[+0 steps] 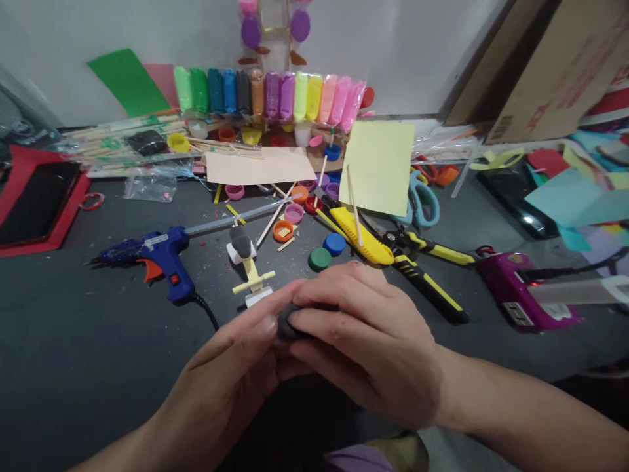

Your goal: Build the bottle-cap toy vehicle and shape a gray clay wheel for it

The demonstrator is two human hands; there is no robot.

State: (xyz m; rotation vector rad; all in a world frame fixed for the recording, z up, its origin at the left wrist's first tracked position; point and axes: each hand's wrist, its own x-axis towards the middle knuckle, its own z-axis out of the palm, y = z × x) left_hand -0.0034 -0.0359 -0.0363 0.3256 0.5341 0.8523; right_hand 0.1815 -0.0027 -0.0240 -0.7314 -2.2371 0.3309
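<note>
A dark grey lump of modelling clay (287, 325) sits between my two hands, low in the middle of the head view. My left hand (228, 373) is curved under and beside it, with the thumb against its near side. From the right, the fingers of my right hand (378, 341) press on the lump and cover most of it. Just beyond my left fingers lies a small model (251, 270) of cream sticks and white pieces, with a dark grey piece of clay (240, 242) on its far end.
A blue hot glue gun (170, 255) lies left. Yellow-black pliers (427, 285), a yellow utility knife (361, 236), blue-handled scissors (425, 200) and bottle caps (320, 258) spread ahead. Colourful clay packs (270, 95) line the back. A purple power box (523, 288) stands right.
</note>
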